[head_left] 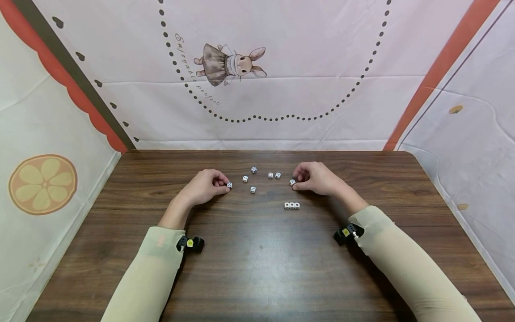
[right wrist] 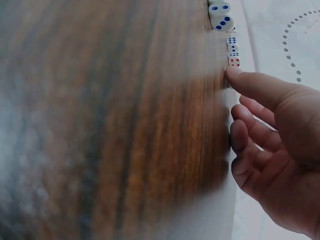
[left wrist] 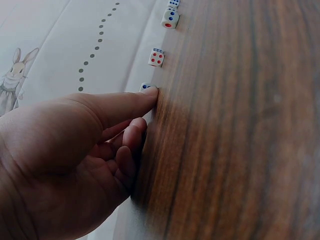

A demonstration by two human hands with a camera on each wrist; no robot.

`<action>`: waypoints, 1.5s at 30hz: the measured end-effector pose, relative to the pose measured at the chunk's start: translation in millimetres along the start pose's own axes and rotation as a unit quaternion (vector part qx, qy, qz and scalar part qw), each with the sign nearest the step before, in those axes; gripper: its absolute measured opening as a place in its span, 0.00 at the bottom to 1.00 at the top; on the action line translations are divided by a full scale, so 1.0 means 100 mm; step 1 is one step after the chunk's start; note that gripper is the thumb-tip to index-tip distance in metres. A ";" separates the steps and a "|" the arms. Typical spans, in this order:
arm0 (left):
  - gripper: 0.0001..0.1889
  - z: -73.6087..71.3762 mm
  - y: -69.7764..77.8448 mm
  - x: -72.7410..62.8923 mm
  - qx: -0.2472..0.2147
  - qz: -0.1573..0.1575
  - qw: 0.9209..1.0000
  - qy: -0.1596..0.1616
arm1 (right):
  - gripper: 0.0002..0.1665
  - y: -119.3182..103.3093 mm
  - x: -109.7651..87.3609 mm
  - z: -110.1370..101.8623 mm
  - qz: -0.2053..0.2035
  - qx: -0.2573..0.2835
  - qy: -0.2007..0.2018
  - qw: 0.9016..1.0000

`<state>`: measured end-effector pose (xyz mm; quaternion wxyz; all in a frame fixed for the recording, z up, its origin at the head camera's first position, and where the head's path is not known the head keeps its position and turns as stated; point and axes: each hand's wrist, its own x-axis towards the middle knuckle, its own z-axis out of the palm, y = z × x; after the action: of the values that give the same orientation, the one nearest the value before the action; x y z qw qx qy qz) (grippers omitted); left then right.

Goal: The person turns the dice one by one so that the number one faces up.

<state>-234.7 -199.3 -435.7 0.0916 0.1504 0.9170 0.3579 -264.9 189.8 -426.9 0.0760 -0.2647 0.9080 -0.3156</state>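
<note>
While both arms are stretched out over the brown table [head_left: 257, 286], the hands are turned in to face each other. The left hand [head_left: 201, 185] is held low by the wood, and its thumb and first finger are nearly closed, with one small white die [head_left: 229, 185] pinched at their tips. Its other fingers are bent in under the palm. The right hand [head_left: 319, 180] is held low in the same way, and another white die [head_left: 292, 182] is pinched by its thumb and finger. From the right wrist, most of that die is hidden by the thumb.

Five loose dice [head_left: 253, 190] are spread between the two hands, and none of these are touched by fingers. Three are seen nearer the left hand, and two are set just beside each other, nearer the right hand. A row of three dice [head_left: 291, 205] is lined up side by side, touching, on the near side of the right hand, with one big dot shown on top of each.

The far edge of the table is seen just past the hands, and it is met by a cloth wall [head_left: 322, 53] with a bunny [head_left: 225, 65] on it. Wide brown wood is seen between the two pale sleeves [head_left: 145, 277], and more wood is left out to each side before the side edges are reached
</note>
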 end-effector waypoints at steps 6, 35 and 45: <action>0.07 0.00 0.01 0.00 0.000 0.001 1.000 -0.001 | 0.17 -0.06 0.01 0.01 -0.032 0.002 -0.022 0.999; 0.07 0.01 0.00 0.00 0.000 -0.002 1.000 -0.002 | 0.07 -0.04 0.01 0.00 -0.020 0.031 -0.003 0.999; 0.07 0.01 -0.03 0.01 0.000 -0.010 1.000 -0.002 | 0.07 0.00 0.02 -0.01 -0.014 0.046 0.006 0.999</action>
<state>-236.0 -199.9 -438.5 0.0966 0.1419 0.9184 0.3565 -266.8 188.8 -425.9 0.0785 -0.2714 0.8892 -0.3598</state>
